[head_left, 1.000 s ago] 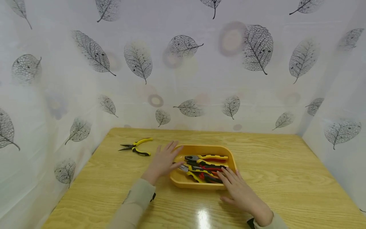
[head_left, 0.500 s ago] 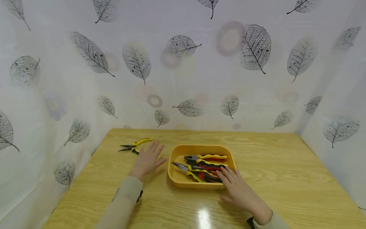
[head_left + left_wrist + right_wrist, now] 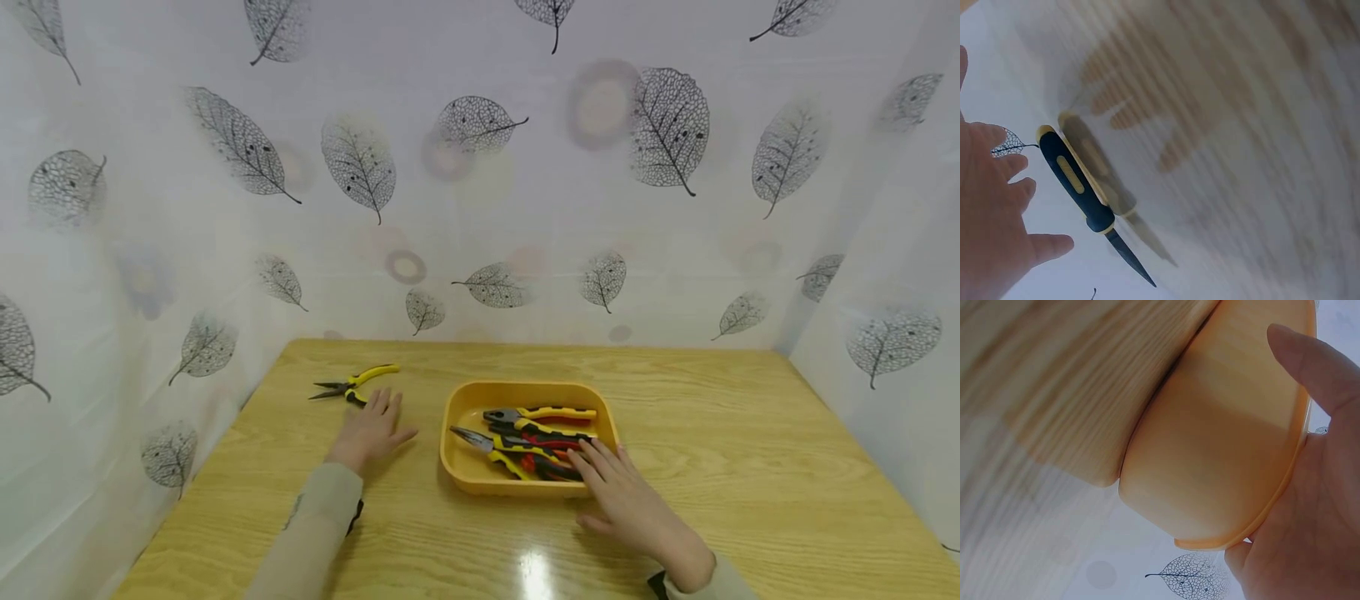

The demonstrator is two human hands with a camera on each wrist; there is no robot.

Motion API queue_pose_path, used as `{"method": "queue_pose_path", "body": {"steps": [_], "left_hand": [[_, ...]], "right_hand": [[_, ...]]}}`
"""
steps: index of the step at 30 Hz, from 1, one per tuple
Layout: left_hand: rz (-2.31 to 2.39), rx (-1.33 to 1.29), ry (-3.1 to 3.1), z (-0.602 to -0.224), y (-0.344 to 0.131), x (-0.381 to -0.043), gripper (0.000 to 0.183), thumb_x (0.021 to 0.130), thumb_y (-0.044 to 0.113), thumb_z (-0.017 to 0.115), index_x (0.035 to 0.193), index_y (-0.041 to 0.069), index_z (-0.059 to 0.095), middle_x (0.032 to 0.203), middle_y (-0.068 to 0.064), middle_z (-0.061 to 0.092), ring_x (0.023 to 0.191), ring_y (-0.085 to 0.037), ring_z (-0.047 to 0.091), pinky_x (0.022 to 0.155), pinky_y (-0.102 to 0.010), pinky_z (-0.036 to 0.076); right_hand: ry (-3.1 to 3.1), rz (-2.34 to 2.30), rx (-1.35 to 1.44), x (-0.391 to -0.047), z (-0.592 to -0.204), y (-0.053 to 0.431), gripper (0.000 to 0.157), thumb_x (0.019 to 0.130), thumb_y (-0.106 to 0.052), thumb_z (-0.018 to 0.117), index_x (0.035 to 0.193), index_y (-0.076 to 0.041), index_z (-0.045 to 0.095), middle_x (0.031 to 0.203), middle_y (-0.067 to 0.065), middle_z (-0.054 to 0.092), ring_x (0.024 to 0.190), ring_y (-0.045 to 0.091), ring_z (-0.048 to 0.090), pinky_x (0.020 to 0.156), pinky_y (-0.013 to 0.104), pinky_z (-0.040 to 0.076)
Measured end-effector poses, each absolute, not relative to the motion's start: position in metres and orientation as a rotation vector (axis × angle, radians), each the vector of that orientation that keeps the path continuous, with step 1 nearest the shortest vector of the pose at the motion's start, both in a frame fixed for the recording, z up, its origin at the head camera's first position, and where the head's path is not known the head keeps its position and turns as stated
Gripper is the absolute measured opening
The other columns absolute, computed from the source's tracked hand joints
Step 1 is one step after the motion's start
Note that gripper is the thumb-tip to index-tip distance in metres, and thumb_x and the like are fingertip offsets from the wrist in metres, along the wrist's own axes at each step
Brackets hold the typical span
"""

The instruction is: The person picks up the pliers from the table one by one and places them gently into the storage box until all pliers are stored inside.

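Observation:
Long-nose pliers (image 3: pixel 347 387) with yellow and black handles lie with handles spread at the table's back left. My left hand (image 3: pixel 367 433) is just in front of them, fingers extended and holding nothing. In the left wrist view, the pliers (image 3: pixel 1072 172) appear beyond the spread fingers and thumb. A yellow-orange tray (image 3: pixel 480 485) in the middle contains several pliers (image 3: pixel 517 442) with yellow, black and red handles. My right hand (image 3: pixel 630 504) rests over its front right corner, fingers reaching past the rim. Seen from the right wrist, the thumb stays outside the tray wall (image 3: pixel 1210 444).
The wooden table (image 3: pixel 735 467) reaches back to a pale curtain (image 3: pixel 480 208) printed with leaves. Curtain also hangs along the left and right sides.
My left hand has moved left, from the tray's left end toward the long-nose pliers, and slightly down over the last half second. The right hand and tray stay in place.

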State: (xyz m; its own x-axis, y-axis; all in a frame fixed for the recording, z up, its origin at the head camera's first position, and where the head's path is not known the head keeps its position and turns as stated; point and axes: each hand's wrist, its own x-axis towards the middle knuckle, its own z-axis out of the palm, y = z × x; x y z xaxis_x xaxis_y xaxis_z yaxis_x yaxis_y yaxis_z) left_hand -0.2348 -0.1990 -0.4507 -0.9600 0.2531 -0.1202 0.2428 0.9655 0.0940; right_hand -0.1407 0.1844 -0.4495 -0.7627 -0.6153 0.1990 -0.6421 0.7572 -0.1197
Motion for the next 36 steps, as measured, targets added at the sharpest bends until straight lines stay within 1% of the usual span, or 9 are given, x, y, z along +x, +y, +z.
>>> {"method": "queue_pose_path", "body": {"steps": [6,12,15,20,28,32,36], "left_hand": [[0.206,0.310,2.939,-0.453,-0.204,-0.233,0.076,0.089,0.054,0.037,0.141,0.003,0.017,0.144,-0.019,0.013,0.131,-0.034,0.008,0.094,-0.064,0.012],[0.256,0.282,2.900,-0.456,-0.207,-0.231,0.077,0.088,0.054,0.037,0.141,0.001,0.016,0.144,-0.020,0.010,0.131,-0.034,0.007,0.094,-0.065,0.008],[0.258,0.276,2.881,-0.459,-0.208,-0.232,0.079,0.088,0.056,0.036,0.140,0.000,0.016,0.145,-0.020,0.008,0.131,-0.034,0.006,0.093,-0.066,0.009],[0.271,0.259,2.848,-0.460,-0.206,-0.233,0.081,0.088,0.056,0.036,0.140,-0.003,0.015,0.144,-0.021,0.005,0.131,-0.034,0.003,0.092,-0.067,0.011],[0.245,0.249,2.795,-0.451,-0.203,-0.228,0.081,0.088,0.055,0.038,0.139,-0.005,0.017,0.144,-0.023,0.007,0.131,-0.035,0.004,0.091,-0.067,0.015],[0.225,0.249,2.772,-0.447,-0.199,-0.225,0.083,0.086,0.057,0.038,0.138,-0.006,0.018,0.143,-0.024,0.009,0.131,-0.035,0.006,0.091,-0.065,0.017],[0.273,0.209,2.744,-0.443,-0.192,-0.221,0.086,0.085,0.057,0.042,0.137,-0.007,0.019,0.143,-0.026,0.010,0.130,-0.037,0.007,0.093,-0.064,0.018]], "right_hand": [[-2.790,0.274,1.010,-0.140,-0.450,0.184,0.082,0.072,-0.038,0.070,0.135,-0.001,0.034,0.137,0.020,0.031,0.125,0.038,0.026,0.096,0.057,0.021],[-2.813,0.299,0.997,-0.140,-0.450,0.184,0.082,0.072,-0.038,0.070,0.136,-0.002,0.033,0.138,0.020,0.030,0.126,0.037,0.024,0.099,0.054,0.017],[-2.816,0.304,0.992,-0.140,-0.450,0.184,0.082,0.072,-0.038,0.069,0.136,-0.002,0.033,0.138,0.019,0.030,0.126,0.036,0.024,0.099,0.054,0.017],[-2.791,0.299,0.998,-0.141,-0.451,0.183,0.082,0.071,-0.038,0.070,0.135,-0.002,0.033,0.137,0.019,0.031,0.125,0.036,0.026,0.097,0.056,0.020],[-2.772,0.288,1.017,-0.141,-0.451,0.183,0.082,0.071,-0.039,0.070,0.134,0.000,0.034,0.136,0.020,0.032,0.124,0.038,0.026,0.096,0.057,0.021],[-2.776,0.289,1.013,-0.141,-0.451,0.183,0.082,0.071,-0.038,0.070,0.134,0.000,0.034,0.136,0.021,0.032,0.125,0.038,0.026,0.098,0.056,0.019],[-2.807,0.289,1.001,-0.141,-0.451,0.183,0.083,0.072,-0.039,0.070,0.135,-0.001,0.033,0.138,0.021,0.029,0.125,0.038,0.024,0.100,0.053,0.015]]}}
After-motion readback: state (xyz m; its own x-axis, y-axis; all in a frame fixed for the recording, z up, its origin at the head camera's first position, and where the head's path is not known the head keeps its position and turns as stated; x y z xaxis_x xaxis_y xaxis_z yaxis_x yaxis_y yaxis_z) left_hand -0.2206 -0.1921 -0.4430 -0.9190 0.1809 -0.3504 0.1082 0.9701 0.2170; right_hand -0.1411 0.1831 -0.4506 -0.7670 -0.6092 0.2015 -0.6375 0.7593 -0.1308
